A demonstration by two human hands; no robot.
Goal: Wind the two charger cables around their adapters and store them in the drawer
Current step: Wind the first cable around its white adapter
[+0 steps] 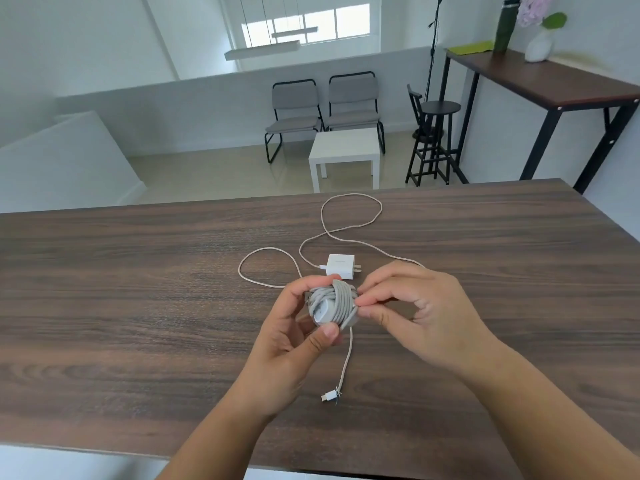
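I am seeing the left hand (294, 337) gripping the wound adapter (330, 303) above the worktop (138, 289); right-hand fingers (372, 299) are pinching its coils. The tail (346, 362) dangling at 6 o'clock risks unwinding. The second adapter (341, 266) is lying at 12 o'clock, unwound.

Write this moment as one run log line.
left hand: holds wound adapter | right hand: pinches cable | second adapter: unwound, on table

Above the near middle of the table (138, 306), the left hand (294, 344) held a wound adapter (330, 304), the right hand (422, 306) touching its right side. A cable end (343, 368) hung below it. Just behind, a second adapter (341, 265) lay on the table, its cable (346, 216) looping farther back.
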